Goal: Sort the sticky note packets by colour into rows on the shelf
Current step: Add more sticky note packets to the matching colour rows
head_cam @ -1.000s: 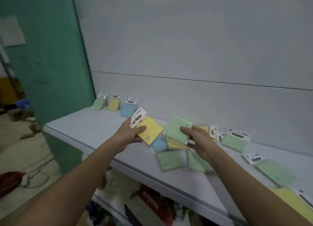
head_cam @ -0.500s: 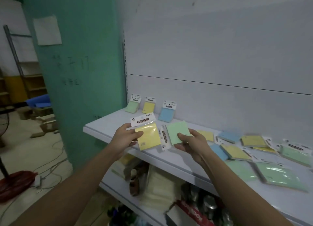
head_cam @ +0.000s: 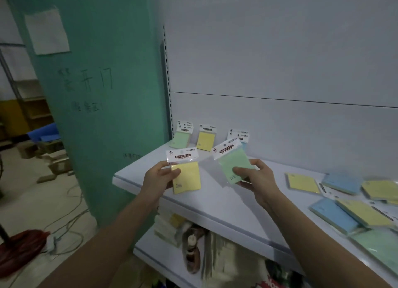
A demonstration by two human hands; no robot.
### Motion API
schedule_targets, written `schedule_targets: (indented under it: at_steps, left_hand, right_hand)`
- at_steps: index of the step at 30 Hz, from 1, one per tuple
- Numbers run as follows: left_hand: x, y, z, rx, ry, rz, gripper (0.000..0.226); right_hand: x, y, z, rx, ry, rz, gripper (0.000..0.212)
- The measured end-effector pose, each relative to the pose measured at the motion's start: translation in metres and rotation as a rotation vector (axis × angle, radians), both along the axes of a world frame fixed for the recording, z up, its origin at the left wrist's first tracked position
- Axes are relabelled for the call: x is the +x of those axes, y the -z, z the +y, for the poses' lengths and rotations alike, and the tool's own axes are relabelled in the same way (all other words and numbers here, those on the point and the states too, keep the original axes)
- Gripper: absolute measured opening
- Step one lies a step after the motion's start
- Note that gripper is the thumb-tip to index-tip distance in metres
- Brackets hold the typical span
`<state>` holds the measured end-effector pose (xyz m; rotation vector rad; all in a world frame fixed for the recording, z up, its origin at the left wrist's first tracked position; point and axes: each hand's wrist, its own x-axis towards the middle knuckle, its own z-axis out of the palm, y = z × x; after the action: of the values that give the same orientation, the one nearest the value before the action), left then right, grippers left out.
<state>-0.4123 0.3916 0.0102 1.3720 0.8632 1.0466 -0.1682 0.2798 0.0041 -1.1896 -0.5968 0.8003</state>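
Note:
My left hand (head_cam: 158, 181) pinches a yellow sticky note packet (head_cam: 187, 175) by its left edge, label upward, above the front left of the white shelf (head_cam: 219, 199). My right hand (head_cam: 257, 181) grips a green packet (head_cam: 233, 162), tilted with its label to the upper left. Against the back wall lean three packets: green (head_cam: 182, 136), yellow (head_cam: 206, 138) and blue (head_cam: 241, 135), the blue one partly hidden behind the held green packet. Several yellow, blue and green packets lie in a loose heap (head_cam: 353, 203) on the shelf's right side.
A green pillar (head_cam: 97, 93) stands just left of the shelf. A lower shelf (head_cam: 193, 244) holds bottles and packaged goods. Cables and a red base (head_cam: 19, 249) lie on the floor at left.
The view has swung left and closer to the shelf's left end. Both hands have carried their packets left, away from the heap, and now hold them farther apart with labels up.

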Motion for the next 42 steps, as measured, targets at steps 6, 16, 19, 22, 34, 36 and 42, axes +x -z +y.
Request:
schedule_targets:
  at_steps: [6, 16, 19, 22, 34, 36, 42]
  left_hand:
    - [0.012, -0.004, 0.071, -0.010, 0.023, 0.064, 0.020]
    - [0.062, -0.009, 0.158, -0.022, 0.123, 0.086, 0.032]
    - [0.084, -0.006, 0.179, -0.004, 0.123, 0.092, 0.036]
    - [0.106, 0.006, 0.193, 0.031, 0.131, 0.100, 0.031]
    - [0.159, 0.016, 0.236, 0.214, 0.066, 0.346, 0.023]
    - [0.162, 0.018, 0.245, 0.246, 0.043, 0.409, 0.021]
    - [0.172, 0.021, 0.257, 0.341, 0.016, 0.500, 0.023]
  right_hand:
    - [0.002, 0.008, 0.094, 0.001, 0.071, 0.062, 0.030]
    - [0.009, 0.027, 0.147, 0.015, 0.132, 0.110, 0.024]
    - [0.012, 0.032, 0.143, 0.027, 0.258, -0.018, 0.023]
    - [0.013, 0.034, 0.139, 0.040, 0.338, -0.156, 0.022]
    - [-0.006, 0.038, 0.155, -0.067, 0.593, -0.201, 0.017]
    - [-0.012, 0.043, 0.160, -0.045, 0.621, -0.249, 0.018]
    - [-0.012, 0.047, 0.158, -0.052, 0.603, -0.298, 0.019]
